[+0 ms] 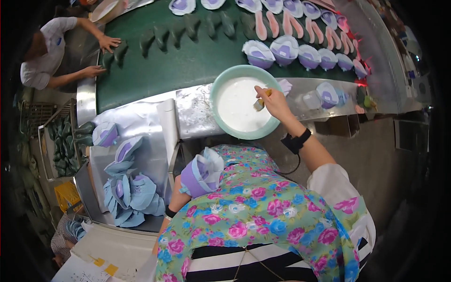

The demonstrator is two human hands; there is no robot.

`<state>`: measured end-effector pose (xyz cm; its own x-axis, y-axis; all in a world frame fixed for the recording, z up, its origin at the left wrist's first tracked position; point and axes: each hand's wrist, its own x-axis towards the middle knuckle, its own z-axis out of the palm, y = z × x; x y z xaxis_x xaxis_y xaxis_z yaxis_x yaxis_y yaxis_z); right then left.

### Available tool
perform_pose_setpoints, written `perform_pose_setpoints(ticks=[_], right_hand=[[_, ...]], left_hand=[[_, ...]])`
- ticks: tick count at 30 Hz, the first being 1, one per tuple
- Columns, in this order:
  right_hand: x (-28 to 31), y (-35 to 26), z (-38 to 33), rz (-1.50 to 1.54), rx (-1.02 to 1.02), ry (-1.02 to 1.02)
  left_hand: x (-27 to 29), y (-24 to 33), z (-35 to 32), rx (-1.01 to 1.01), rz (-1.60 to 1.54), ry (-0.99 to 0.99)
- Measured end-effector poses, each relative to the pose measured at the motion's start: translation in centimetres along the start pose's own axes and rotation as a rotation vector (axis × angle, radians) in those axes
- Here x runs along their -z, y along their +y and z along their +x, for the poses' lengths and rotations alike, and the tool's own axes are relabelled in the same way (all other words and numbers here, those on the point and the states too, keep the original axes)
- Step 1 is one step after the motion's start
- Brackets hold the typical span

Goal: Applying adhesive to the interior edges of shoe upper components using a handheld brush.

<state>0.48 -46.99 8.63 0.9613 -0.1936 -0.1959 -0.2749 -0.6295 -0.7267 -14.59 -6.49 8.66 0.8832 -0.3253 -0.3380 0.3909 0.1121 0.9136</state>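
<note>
My right hand (278, 104) pinches a brush (259, 105) with a yellowish handle, its bristles down at the white liquid (237, 104) inside a pale green basin (216, 91). The basin sits on the metal ledge in front of me. Close to my apron, my left hand (178, 189) holds up a purple and light-blue shoe upper (195, 178). The upper hides most of that hand's fingers. Other matching uppers (142, 193) lie heaped on the metal side table to my left.
Beyond the ledge runs a green belt (155, 75) with dark shoe lasts (176, 36), pink insoles (260, 26) and rows of uppers (284, 49). A co-worker (56, 49) handles lasts at the far left. Right of the basin stand a clear cup (311, 100) and another upper (327, 95).
</note>
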Motion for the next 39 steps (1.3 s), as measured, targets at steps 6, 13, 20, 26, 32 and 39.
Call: perform_pose_setpoints(ticks=[6, 13, 20, 26, 32, 39], right_hand=[[-3.7, 8.7, -0.5, 0.053, 0.003, 0.026], [-4.4, 10.8, 0.5, 0.042, 0.06, 0.037], [4.6, -3.1, -1.5, 0.708, 0.217, -0.329], [5.3, 0.4, -0.3, 0.698, 0.209, -0.172], [5.0, 2.3, -2.8, 0.47, -0.041, -0.013], [9.4, -2.7, -6.3, 0.794, -0.042, -0.227]], left_hand=[[-1.4, -0.8, -0.3, 0.286, 0.179, -0.266], [-6.4, -0.5, 6.4, 0.379, -0.368, 0.271], [-11.4, 1.3, 12.3, 0.236, -0.422, 0.071], [-13.5, 1.7, 13.6, 0.172, -0.458, 0.065], [-13.0, 1.0, 15.0, -0.009, -0.419, 0.015], [-13.9, 2.6, 16.3, -0.175, -0.239, 0.208]])
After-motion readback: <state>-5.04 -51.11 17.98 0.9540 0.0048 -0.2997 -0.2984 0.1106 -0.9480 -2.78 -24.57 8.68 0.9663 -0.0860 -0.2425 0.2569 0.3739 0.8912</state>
